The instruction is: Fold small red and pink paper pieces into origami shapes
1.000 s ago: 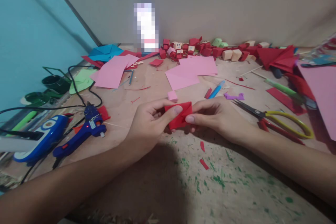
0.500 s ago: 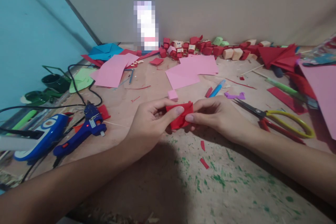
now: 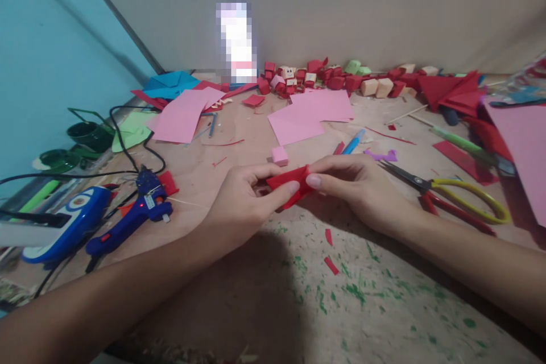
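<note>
Dim, muted light covers the desk [image 3: 247, 153]. At its far edge, a pixelated screen [image 3: 238, 40] glares white. Broad shadow [image 3: 256, 301] darkens the near edge; fine detail looks soft, the sides stretched.

Papercraft work corner, home or small workshop, can't tell which: from here I see a worn brown worktable [image 3: 384, 324] with green marks [image 3: 355, 294] and red scraps [image 3: 331, 265]. Blue glue gun [image 3: 149, 200], red light [image 3: 142, 204] on, at eight o'clock, yellow-and-red scissors [image 3: 421, 183] at three, pink sheets [image 3: 296, 123] at one, a row of little folded blocks [image 3: 353, 83] behind them, teal wall [image 3: 55, 28] at ten.
</note>
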### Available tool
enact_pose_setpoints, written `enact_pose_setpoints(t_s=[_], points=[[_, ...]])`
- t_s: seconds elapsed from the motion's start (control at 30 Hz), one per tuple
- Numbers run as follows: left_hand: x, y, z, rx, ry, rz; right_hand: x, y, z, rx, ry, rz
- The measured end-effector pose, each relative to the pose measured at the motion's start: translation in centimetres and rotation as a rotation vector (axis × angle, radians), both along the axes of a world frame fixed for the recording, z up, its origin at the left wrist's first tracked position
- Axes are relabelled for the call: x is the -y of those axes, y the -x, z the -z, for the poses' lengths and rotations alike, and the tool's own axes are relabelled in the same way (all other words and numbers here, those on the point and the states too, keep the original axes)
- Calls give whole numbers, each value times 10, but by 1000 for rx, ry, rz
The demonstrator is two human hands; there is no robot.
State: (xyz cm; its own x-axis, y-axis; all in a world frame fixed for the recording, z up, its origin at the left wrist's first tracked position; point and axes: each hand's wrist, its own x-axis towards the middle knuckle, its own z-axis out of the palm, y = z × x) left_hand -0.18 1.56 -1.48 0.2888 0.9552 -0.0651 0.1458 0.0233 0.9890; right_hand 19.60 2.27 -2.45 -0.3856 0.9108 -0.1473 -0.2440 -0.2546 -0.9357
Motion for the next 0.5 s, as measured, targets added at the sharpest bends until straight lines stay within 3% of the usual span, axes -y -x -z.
enact_pose_setpoints(t_s=[0.5], points=[[-1, 0, 3, -54, 47, 61, 1, -2, 1, 119, -54, 46]])
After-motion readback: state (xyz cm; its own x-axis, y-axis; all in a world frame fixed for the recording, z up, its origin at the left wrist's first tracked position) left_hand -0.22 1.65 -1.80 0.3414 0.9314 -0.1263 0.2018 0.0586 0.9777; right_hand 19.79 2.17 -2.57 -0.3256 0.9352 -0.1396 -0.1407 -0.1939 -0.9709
